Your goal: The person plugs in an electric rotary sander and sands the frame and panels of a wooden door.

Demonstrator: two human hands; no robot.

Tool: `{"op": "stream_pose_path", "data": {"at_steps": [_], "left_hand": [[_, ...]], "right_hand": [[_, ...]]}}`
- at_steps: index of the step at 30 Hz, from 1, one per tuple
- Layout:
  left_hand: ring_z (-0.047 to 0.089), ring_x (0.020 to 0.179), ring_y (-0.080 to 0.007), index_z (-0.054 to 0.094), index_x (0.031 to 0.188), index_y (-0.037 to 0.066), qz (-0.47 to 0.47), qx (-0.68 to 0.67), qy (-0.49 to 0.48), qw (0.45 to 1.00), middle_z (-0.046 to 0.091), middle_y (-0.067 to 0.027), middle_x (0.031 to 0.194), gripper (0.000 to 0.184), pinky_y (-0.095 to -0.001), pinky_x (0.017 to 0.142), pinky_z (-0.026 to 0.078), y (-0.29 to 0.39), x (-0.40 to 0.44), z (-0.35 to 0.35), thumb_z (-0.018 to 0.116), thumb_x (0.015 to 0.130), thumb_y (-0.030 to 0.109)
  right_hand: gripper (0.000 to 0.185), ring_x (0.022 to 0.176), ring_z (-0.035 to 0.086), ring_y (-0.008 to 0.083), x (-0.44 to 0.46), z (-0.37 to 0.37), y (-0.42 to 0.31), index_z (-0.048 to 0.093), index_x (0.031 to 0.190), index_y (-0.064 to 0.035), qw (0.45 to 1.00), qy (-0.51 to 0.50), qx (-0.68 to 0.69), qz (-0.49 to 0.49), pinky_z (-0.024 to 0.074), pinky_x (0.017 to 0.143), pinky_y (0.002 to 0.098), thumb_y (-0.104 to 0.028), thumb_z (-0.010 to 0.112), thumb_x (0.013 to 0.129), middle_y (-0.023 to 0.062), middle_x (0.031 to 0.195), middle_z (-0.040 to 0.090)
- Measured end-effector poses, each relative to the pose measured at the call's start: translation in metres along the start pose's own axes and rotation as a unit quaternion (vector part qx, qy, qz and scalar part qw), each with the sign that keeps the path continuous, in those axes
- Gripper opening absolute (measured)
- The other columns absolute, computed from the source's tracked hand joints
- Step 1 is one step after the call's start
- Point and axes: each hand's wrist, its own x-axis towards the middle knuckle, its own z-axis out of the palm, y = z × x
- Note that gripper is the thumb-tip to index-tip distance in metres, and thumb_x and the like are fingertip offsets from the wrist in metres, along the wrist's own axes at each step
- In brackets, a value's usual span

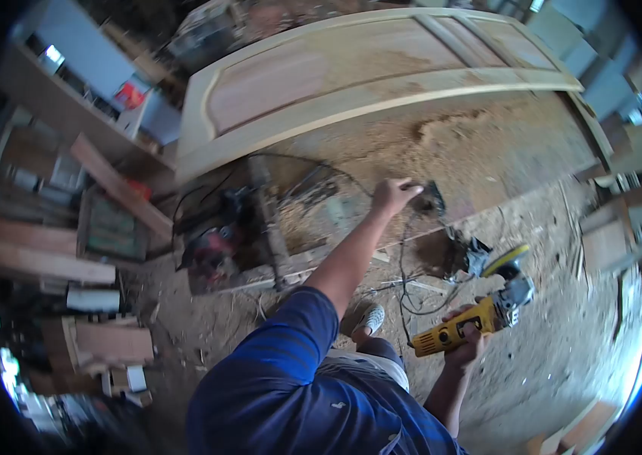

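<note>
My left hand [394,195] reaches over the dusty work surface [503,144], its fingers pinched together beside a small black object [433,199]; whatever lies between the fingertips is too small to make out. In my right hand [471,343] is a yellow angle grinder [442,336], gripped around its body, with a yellow-rimmed disc [506,260] at the head end. A dark cord [404,292] runs from the grinder's rear and loops near my feet. Sawdust [442,129] lies between my left hand and a pale panelled wooden door [275,80].
Dark tools and a reddish machine [211,254] sit at left, near a wooden frame. Crumpled dark plastic [476,254] lies beside the disc. Wooden boards [48,250] are stacked on the left, with more panels [609,235] at right. Debris covers the ground.
</note>
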Motion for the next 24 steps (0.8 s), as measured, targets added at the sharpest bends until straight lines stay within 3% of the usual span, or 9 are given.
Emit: {"op": "stream_pose_path", "data": {"at_steps": [8,11,12,13,14,17,19,21,24], "left_hand": [[0.072,0.071,-0.025,0.079,0.105,0.01,0.062,0.085,0.088,0.991,0.075,-0.0123,0.08,0.03,-0.0422,0.064,0.054,-0.03,-0.04,-0.172,0.082,0.092,0.036],[0.073,0.08,-0.0237,0.078,0.098,0.004,-0.051,-0.05,0.193,0.978,0.076,-0.0107,0.085,0.039,-0.0416,0.075,0.056,-0.087,-0.081,-0.302,0.062,0.109,0.038],[0.072,0.085,-0.0212,0.075,0.096,0.003,0.04,0.051,0.359,0.931,0.076,-0.01,0.088,0.047,-0.0409,0.081,0.056,-0.11,-0.102,-0.343,0.057,0.111,0.043],[0.072,0.087,-0.0222,0.073,0.095,0.0,0.075,-0.135,0.429,0.89,0.076,-0.0108,0.091,0.049,-0.0417,0.085,0.054,-0.137,-0.118,-0.387,0.055,0.112,0.042],[0.071,0.085,-0.0229,0.07,0.093,-0.001,-0.009,-0.063,0.535,0.842,0.077,-0.0119,0.092,0.041,-0.0386,0.084,0.054,-0.132,-0.158,-0.431,0.058,0.112,0.033],[0.072,0.084,-0.0244,0.067,0.094,-0.002,0.051,-0.039,0.681,0.73,0.074,-0.0169,0.088,0.034,-0.0381,0.08,0.054,-0.205,-0.243,-0.516,0.061,0.11,0.027],[0.072,0.083,-0.0279,0.067,0.098,-0.002,-0.086,0.138,0.587,0.793,0.072,-0.0187,0.088,0.027,-0.0429,0.079,0.054,-0.224,-0.297,-0.518,0.066,0.106,0.024],[0.073,0.085,-0.0349,0.066,0.097,0.0,-0.028,0.117,0.41,0.904,0.072,-0.0193,0.089,0.02,-0.0471,0.079,0.054,-0.265,-0.31,-0.516,0.07,0.1,0.019],[0.07,0.105,-0.0396,0.069,0.107,0.004,-0.102,0.275,0.217,0.931,0.072,-0.0187,0.114,0.017,-0.0483,0.089,0.054,-0.327,-0.294,-0.522,0.07,0.097,0.017]], "right_hand": [[0.074,0.083,0.067,0.0287,-0.005,0.018,0.014,0.045,0.144,0.0023,0.998,-0.039,-0.043,0.023,0.0588,0.077,0.0421,-0.025,0.073,0.08,0.0165,0.1,0.064],[0.073,0.083,0.067,0.0287,-0.015,0.031,0.023,0.045,0.144,0.0019,0.998,-0.034,-0.042,0.026,0.0591,0.077,0.0425,-0.022,0.072,0.081,0.0164,0.101,0.065],[0.073,0.083,0.067,0.0292,-0.019,0.035,0.028,0.046,0.144,0.002,0.998,-0.032,-0.042,0.023,0.0595,0.076,0.043,-0.021,0.073,0.08,0.0164,0.101,0.065],[0.073,0.083,0.067,0.0296,-0.024,0.04,0.032,0.046,0.144,0.0021,0.998,-0.03,-0.042,0.021,0.0598,0.076,0.0435,-0.019,0.075,0.08,0.0163,0.101,0.065],[0.072,0.083,0.067,0.0293,-0.031,0.048,0.037,0.046,0.144,0.0019,0.999,-0.03,-0.039,0.018,0.0598,0.076,0.0434,-0.019,0.074,0.08,0.0162,0.102,0.065],[0.07,0.084,0.067,0.0286,-0.053,0.075,0.056,0.046,0.144,0.0015,0.999,-0.019,-0.038,0.008,0.0596,0.077,0.043,-0.017,0.072,0.082,0.0161,0.102,0.066],[0.069,0.085,0.067,0.0282,-0.07,0.092,0.074,0.046,0.144,0.0015,0.999,-0.003,-0.052,0.007,0.0594,0.077,0.0427,-0.016,0.072,0.082,0.0162,0.103,0.066],[0.067,0.084,0.068,0.0281,-0.089,0.118,0.087,0.047,0.142,0.0019,0.998,-0.001,-0.056,0.014,0.0594,0.076,0.0427,-0.014,0.071,0.082,0.0163,0.102,0.066],[0.063,0.082,0.068,0.0281,-0.116,0.15,0.106,0.049,0.139,0.0025,0.996,-0.01,-0.086,0.029,0.0592,0.074,0.0422,-0.014,0.07,0.082,0.0166,0.099,0.067]]}}
